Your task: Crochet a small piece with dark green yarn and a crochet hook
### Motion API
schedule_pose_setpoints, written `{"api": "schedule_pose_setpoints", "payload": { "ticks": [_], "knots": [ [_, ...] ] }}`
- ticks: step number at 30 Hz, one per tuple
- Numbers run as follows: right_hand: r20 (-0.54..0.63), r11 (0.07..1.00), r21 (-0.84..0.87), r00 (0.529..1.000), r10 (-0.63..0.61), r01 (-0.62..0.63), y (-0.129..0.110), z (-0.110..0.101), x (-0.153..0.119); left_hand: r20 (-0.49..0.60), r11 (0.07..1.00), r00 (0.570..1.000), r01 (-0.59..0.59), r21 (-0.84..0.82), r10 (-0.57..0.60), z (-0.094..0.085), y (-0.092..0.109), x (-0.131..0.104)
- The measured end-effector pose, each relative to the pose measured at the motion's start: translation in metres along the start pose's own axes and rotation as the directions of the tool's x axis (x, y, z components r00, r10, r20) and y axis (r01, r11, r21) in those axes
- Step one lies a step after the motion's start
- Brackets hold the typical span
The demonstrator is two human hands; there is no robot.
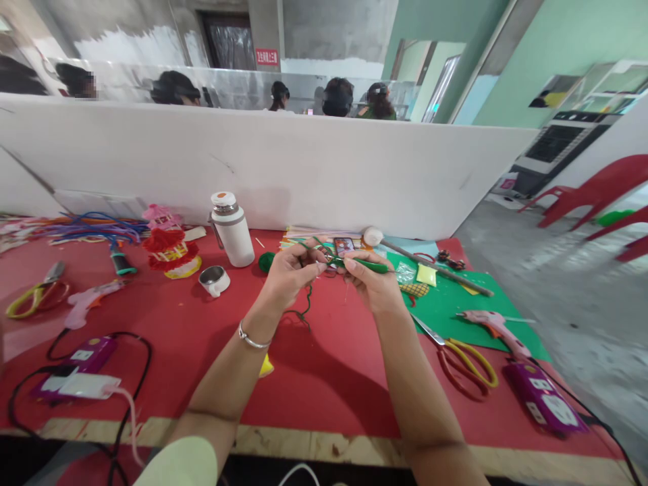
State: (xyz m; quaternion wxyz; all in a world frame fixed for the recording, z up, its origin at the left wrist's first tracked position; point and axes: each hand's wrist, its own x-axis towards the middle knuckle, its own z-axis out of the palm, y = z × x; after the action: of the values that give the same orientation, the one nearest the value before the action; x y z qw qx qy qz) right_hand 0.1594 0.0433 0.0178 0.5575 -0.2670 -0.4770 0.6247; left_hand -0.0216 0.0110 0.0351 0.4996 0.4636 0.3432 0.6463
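Over the middle of the red table, my left hand (296, 270) pinches green yarn (307, 297), with a strand looped over its fingers and a tail hanging below. A green-handled crochet hook (372, 265) is held in my right hand (369, 277), its tip meeting the yarn at my left fingertips. The small worked piece between the hands is too small to make out. Just left of my left hand lies a ball of green yarn (266, 262). A phone (343, 246) with a lit screen is behind the hands.
A white bottle (233, 233) and metal cup (214, 280) stand left of centre. Scissors (463, 364), a glue gun (493, 325) and a purple power strip (545, 399) lie right. More scissors (38, 293) and a glue gun (91, 302) lie left. People sit behind the white partition (304, 169).
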Motion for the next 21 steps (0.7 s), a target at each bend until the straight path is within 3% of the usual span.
{"api": "schedule_pose_setpoints", "payload": {
  "ticks": [7,14,21],
  "knots": [
    [0.011,0.998,-0.048,0.999,-0.051,0.052,-0.0001,0.0031,-0.0006,0.027,0.996,0.999,0.031,-0.084,-0.029,0.0036,-0.0033,-0.0001],
    [0.094,0.946,-0.213,0.968,-0.231,0.246,0.0032,0.001,-0.0022,-0.011,0.994,0.999,-0.039,-0.105,0.038,0.006,-0.0072,0.0014],
    [0.165,0.906,-0.3,0.952,-0.26,0.299,0.0015,-0.0027,-0.0027,-0.017,0.995,0.999,-0.049,-0.091,0.048,0.0054,-0.0052,0.0011]
  ]
}}
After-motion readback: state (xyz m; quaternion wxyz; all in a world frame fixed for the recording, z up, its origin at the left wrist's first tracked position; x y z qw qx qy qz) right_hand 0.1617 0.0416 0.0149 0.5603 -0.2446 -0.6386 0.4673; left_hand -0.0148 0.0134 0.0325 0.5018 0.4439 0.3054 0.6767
